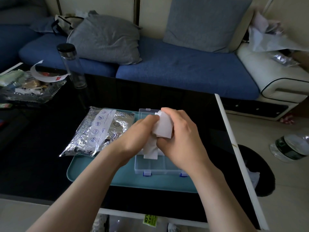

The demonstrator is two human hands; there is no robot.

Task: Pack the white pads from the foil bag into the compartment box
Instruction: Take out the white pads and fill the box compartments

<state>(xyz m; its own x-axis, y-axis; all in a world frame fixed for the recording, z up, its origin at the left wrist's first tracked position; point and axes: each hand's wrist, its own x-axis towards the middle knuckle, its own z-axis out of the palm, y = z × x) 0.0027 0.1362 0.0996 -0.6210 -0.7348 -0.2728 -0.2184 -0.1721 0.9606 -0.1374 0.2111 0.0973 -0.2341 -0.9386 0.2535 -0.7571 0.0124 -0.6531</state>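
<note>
The right hand (182,139) has its fingers curled closely round a small stack of white pads (164,127). The left hand (135,136) meets it from the other side, with fingers bent onto the same stack, part of which hangs down below both hands. Directly under the fingers lies the clear compartment box (158,168) on a teal tray (100,173), and the foil bag (100,131) lies just beside the back of the left hand.

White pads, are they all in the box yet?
Not yet. The compartment box is open, and a stack of white pads is out of the foil bag. The left hand and right hand hold it over the box. The near compartments look empty; packing remains.
</note>
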